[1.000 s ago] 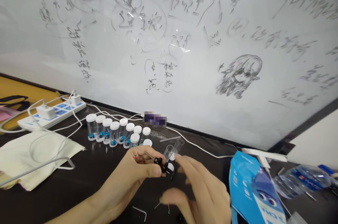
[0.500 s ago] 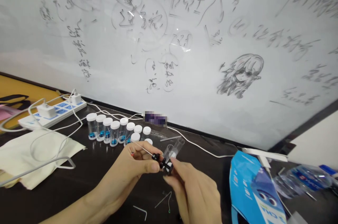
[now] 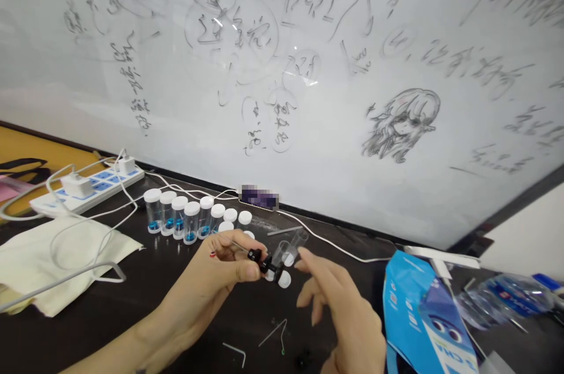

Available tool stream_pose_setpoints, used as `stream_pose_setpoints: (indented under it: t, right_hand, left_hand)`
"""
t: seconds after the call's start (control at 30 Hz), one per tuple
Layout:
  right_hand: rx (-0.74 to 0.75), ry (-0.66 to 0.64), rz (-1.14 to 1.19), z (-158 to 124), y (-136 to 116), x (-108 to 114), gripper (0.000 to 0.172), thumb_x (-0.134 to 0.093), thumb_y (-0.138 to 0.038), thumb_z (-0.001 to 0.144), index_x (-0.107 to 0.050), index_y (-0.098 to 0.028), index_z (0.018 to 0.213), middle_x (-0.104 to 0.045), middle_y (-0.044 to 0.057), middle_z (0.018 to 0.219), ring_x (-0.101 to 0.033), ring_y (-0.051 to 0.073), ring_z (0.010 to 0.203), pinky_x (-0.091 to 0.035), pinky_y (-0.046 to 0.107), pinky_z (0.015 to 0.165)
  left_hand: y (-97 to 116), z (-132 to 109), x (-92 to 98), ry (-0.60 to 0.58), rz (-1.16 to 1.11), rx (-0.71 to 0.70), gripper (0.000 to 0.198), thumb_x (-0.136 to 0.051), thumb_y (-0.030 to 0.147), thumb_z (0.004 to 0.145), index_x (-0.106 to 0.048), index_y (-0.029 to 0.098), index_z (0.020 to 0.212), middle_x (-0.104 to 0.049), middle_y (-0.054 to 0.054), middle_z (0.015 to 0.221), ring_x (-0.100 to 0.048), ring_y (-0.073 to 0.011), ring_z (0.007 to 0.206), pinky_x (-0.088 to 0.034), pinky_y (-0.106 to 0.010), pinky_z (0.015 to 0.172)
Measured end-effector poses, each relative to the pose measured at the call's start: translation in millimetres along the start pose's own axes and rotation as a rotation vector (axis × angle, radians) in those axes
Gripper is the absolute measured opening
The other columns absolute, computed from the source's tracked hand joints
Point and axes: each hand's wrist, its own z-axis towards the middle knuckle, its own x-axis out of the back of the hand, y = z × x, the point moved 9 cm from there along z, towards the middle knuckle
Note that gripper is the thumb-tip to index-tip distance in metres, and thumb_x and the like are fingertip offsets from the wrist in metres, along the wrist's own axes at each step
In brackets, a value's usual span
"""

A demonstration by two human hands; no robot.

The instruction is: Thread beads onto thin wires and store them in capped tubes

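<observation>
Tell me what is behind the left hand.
Behind the left hand, which holds a black part, stand clear jars with white caps. The nearest show little beyond their caps; the hand covers their lower parts, so any contents there cannot be seen.

Left hand: bare, slim fingers, smooth wrist. One small mark noted near the index finger, red with white and a darker tone; nature undetermined. Left forearm: bare, slender; small dark patch at the lower picture edge, unidentifiable. Right hand: bare, slim, long fingers, narrow wrist.
</observation>
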Motion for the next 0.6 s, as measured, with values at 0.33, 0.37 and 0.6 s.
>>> stream_pose_setpoints:
  t: [0.33,0.37,0.6]
  right_hand:
    - [-0.070,-0.055,0.115,-2.4,6.4,-3.4,0.065,-0.020,-0.060,0.097,-0.062,-0.018,0.122,-0.067,0.009,0.096,-0.059,0.012,0.049,-0.043,0.022,0.038]
    - [-0.058,-0.075,0.136,-2.6,5.6,-5.2,0.064,-0.020,-0.060,0.097,-0.063,-0.019,0.121,-0.068,0.009,0.096,-0.059,0.013,0.049,-0.042,0.022,0.038]
    - [-0.120,-0.161,0.192,-7.3,9.4,-10.9,0.055,-0.028,-0.055,0.098,-0.057,-0.022,0.131,-0.064,0.011,0.105,-0.062,0.015,0.056,-0.042,0.023,0.040]
  left_hand:
    - [-3.4,-1.1,-4.9,0.000,0.020,0.027,0.019,-0.085,0.010,0.057,-0.076,0.018,0.072,-0.071,0.001,0.067,-0.060,-0.0107,0.065,-0.046,-0.018,0.064]
    - [-2.8,-1.2,-4.8,0.000,0.020,0.023,0.019,-0.085,0.010,0.058,-0.076,0.018,0.072,-0.071,0.001,0.067,-0.060,-0.0110,0.065,-0.046,-0.018,0.064]
    - [-0.4,0.3,-4.1,-0.017,0.024,-0.011,0.018,-0.085,0.010,0.060,-0.077,0.019,0.073,-0.071,0.002,0.068,-0.059,-0.0097,0.066,-0.045,-0.017,0.064]
